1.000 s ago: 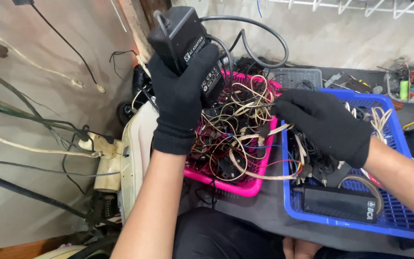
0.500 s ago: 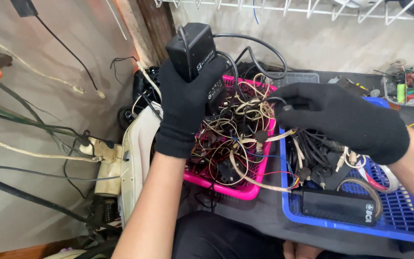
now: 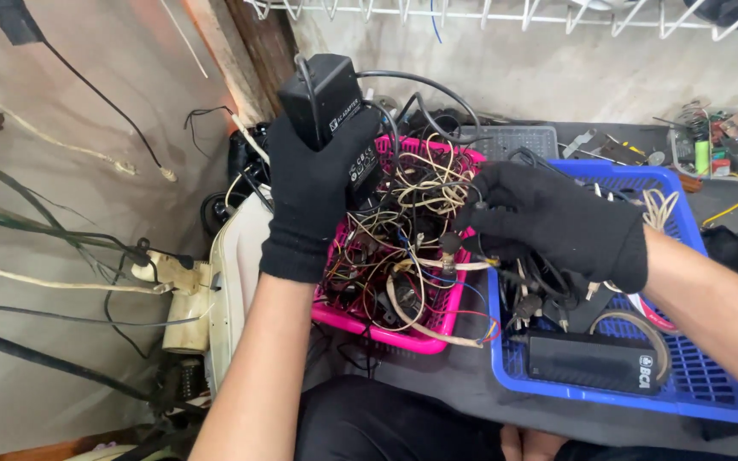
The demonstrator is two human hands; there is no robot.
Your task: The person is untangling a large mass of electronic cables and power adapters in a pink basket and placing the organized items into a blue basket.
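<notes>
Adapter (image 3: 322,98) had risen higher above the pink basket (image 3: 403,329); our left hand (image 3: 313,188) stayed clenched on it, while right hand (image 3: 557,222) fingers now gripped tangled cables (image 3: 420,248) beside the blue basket (image 3: 694,397).

black power adapter (image 3: 322,98) | upright, raised | above pink basket (image 3: 420,337)

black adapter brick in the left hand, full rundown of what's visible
The black power adapter is a boxy brick that looks like matte plastic, with a small label on its side. The gloved left hand holds it raised and tilted above the pink basket, fingers wrapped around its lower part. A black cable loops from behind it down toward the tangled wires. Its underside is hidden by the glove.
</notes>
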